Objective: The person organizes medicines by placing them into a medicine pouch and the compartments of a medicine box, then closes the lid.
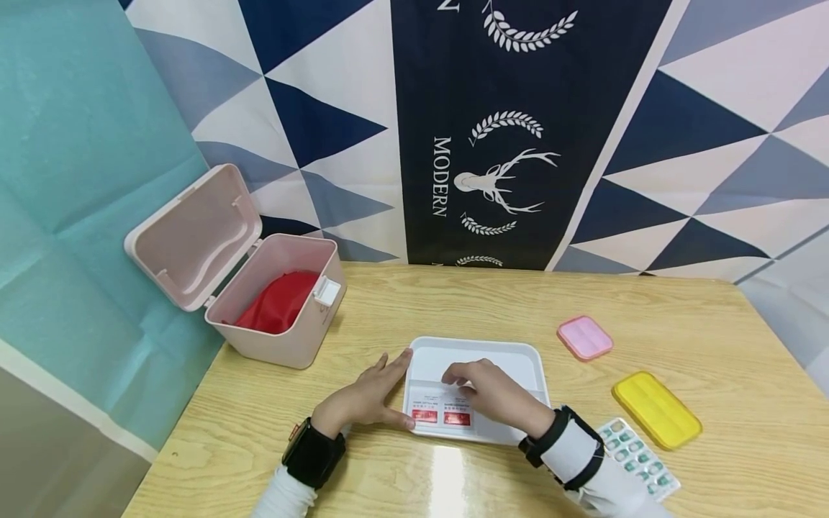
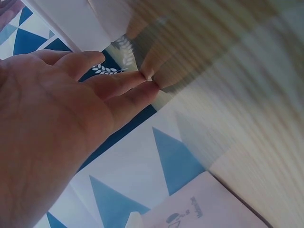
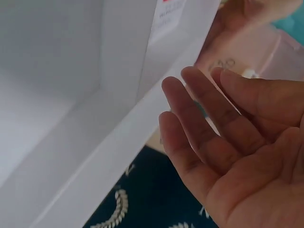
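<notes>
A white tray (image 1: pixel 482 344) with a lengthwise divider lies on the table in front of the person. Two small white packets with red labels (image 1: pixel 424 413) sit side by side in its near compartment. At the tray's left edge is the left hand (image 1: pixel 365 397), its fingers spread, thumb by the near corner and fingertips along the side. Over the middle of the tray hovers the right hand (image 1: pixel 499 396), close to the packets. In the right wrist view, this right hand (image 3: pixel 228 147) has loosely bent, parted fingers with nothing between them, beside the tray wall (image 3: pixel 118 128).
A pink lidded box (image 1: pixel 285 345) stands open at the back left with red cloth (image 1: pixel 278 302) inside. To the right lie a small pink case (image 1: pixel 585 338), a yellow case (image 1: pixel 657 409) and a blister pack of capsules (image 1: pixel 637 457), partly behind the right forearm.
</notes>
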`<state>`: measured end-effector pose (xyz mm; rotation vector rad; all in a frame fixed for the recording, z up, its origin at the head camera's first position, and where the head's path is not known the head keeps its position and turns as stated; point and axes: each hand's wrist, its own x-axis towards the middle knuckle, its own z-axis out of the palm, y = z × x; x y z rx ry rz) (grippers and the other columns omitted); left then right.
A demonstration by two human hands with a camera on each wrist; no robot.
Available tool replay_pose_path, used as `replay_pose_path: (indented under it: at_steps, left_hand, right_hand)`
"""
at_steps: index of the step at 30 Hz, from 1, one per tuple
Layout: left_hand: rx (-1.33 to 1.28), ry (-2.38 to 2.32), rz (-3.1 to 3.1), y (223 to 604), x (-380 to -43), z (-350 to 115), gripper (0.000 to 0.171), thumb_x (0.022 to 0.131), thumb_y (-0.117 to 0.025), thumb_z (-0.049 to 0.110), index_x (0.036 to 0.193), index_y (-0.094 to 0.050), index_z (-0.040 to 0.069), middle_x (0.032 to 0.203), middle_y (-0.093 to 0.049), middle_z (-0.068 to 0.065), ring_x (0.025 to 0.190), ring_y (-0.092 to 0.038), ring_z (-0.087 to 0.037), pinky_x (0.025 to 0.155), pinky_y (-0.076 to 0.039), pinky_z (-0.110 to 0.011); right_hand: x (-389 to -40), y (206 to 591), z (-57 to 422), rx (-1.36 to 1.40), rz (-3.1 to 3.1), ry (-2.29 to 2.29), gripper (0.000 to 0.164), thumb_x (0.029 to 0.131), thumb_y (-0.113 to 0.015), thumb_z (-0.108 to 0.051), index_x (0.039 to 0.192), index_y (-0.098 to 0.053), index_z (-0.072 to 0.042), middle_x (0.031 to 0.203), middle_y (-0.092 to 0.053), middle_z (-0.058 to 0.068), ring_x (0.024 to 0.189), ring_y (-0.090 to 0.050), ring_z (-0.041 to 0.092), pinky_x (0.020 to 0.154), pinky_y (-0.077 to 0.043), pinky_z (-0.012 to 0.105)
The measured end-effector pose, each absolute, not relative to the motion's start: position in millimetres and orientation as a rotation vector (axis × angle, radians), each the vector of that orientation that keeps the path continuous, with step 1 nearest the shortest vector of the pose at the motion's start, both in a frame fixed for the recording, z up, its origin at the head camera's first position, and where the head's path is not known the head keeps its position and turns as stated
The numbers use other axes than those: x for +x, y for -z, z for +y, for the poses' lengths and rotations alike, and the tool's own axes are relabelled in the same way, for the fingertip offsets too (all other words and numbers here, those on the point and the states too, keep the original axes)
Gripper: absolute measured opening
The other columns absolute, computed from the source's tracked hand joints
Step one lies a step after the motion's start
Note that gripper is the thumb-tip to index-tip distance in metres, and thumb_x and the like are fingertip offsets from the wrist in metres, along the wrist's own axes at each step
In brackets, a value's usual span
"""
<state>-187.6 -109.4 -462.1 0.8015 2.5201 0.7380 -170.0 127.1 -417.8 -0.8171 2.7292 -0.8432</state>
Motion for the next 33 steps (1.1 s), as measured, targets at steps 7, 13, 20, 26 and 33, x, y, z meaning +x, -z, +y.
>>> replay_pose_path:
  at_steps: [7, 13, 20, 26, 33]
  left_hand:
    - [0.808, -0.747, 2.513, 462, -189, -110, 0.108, 0.071, -0.068, 0.053, 0.148, -0.004, 0.013, 0.155, -0.006, -0.004, 0.139, -0.002, -0.040, 0.112, -0.010, -0.052]
    - [0.807, -0.751, 2.506, 463, -190, -111, 0.108, 0.072, -0.068, 0.052, 0.148, -0.002, 0.013, 0.155, -0.004, -0.003, 0.139, 0.000, -0.038, 0.112, -0.009, -0.052]
    - [0.795, -0.736, 2.510, 463, -190, -110, 0.109, 0.071, -0.068, 0.053, 0.148, -0.002, 0.014, 0.155, -0.003, -0.002, 0.139, -0.001, -0.038, 0.112, -0.009, -0.052]
    - [0.792, -0.743, 2.510, 462, -190, -109, 0.109, 0.070, -0.069, 0.052, 0.148, -0.003, 0.013, 0.155, -0.005, -0.002, 0.139, -0.002, -0.038, 0.112, -0.010, -0.052]
    - [0.791, -0.717, 2.519, 462, -189, -108, 0.110, 0.070, -0.069, 0.052, 0.148, -0.002, 0.012, 0.155, -0.004, -0.003, 0.139, -0.002, -0.038, 0.112, -0.011, -0.051]
  right_hand:
    - [-166, 409, 158, -0.790, 2.845, 0.862, 0.021, 0.079, -0.059, 0.005, 0.097, -0.066, -0.003, 0.094, -0.068, 0.009, 0.085, -0.063, 0.022, 0.076, -0.051, 0.038]
    - [-158, 402, 191, -0.672, 2.931, 0.895, 0.018, 0.080, -0.063, -0.001, 0.097, -0.065, -0.003, 0.095, -0.068, 0.010, 0.084, -0.064, 0.024, 0.071, -0.051, 0.040]
    - [-142, 403, 233, -0.450, 3.032, 0.929, 0.021, 0.078, -0.066, -0.003, 0.099, -0.064, -0.001, 0.094, -0.067, 0.011, 0.083, -0.064, 0.028, 0.067, -0.052, 0.040]
    - [-128, 414, 265, -0.295, 3.034, 0.813, 0.025, 0.079, -0.067, -0.007, 0.102, -0.062, 0.001, 0.097, -0.066, 0.016, 0.083, -0.064, 0.030, 0.066, -0.053, 0.040]
    - [-115, 428, 289, -0.193, 3.001, 0.731, 0.028, 0.080, -0.066, -0.010, 0.104, -0.061, 0.003, 0.100, -0.065, 0.020, 0.085, -0.063, 0.034, 0.067, -0.052, 0.042]
